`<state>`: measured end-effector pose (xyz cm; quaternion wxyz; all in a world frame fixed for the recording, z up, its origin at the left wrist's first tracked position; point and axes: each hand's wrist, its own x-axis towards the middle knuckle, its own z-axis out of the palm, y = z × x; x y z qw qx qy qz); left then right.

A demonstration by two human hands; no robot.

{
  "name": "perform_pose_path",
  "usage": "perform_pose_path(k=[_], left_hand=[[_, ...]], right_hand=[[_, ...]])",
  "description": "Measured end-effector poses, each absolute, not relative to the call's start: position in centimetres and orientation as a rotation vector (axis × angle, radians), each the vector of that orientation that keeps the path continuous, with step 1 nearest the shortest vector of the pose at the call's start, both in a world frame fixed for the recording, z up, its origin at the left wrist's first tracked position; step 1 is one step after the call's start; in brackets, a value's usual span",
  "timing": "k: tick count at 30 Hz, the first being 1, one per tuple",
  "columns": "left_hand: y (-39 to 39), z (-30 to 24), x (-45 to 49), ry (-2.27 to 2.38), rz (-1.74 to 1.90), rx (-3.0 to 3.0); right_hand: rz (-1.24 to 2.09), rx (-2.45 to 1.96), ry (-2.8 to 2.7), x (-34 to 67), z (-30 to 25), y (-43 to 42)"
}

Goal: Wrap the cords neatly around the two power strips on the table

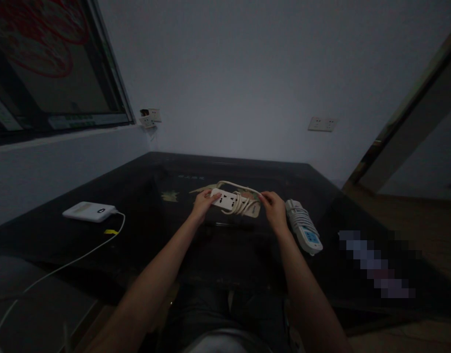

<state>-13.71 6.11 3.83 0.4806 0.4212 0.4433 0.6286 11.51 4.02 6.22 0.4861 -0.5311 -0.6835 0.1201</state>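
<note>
A white power strip (pixel 228 200) is held over the dark table by my left hand (pixel 202 203), whose thumb presses on its left end. Several loops of cream cord (pixel 240 205) are wrapped round the strip's right half. From its left end a length of the cord arcs above the strip to my right hand (pixel 273 208), which pinches it between thumb and fingers. Right of that hand, a second power strip (pixel 304 230) with blue sockets lies on the table, its grey cord wound round its upper part.
On the left of the glossy black table (pixel 196 245) lies a white power bank (pixel 90 211) with a white cable (pixel 100 242) trailing over the edge. A blurred-out item (pixel 372 264) lies at the right. Wall sockets (pixel 321 124) are behind.
</note>
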Motion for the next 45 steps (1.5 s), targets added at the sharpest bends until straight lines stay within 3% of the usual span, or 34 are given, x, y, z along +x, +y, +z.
perform_pose_path(k=[21,32,39,45], left_hand=[[4.7,5.8,-14.2,0.805,1.578,0.908],[6.1,4.6,-14.3,0.788,1.836,0.694],[6.6,3.9,-15.1,0.87,1.915,0.657],[6.5,3.9,-14.6,0.938,1.851,0.698]], right_hand=[[0.419,-1.64,-2.096,11.5,4.9,4.6],[0.682,-1.344,-2.349,10.0,4.6,3.6],[0.827,-1.064,-2.12,10.6,6.6,2.9],[0.787,-1.025,-1.59,12.1,7.2,3.5]])
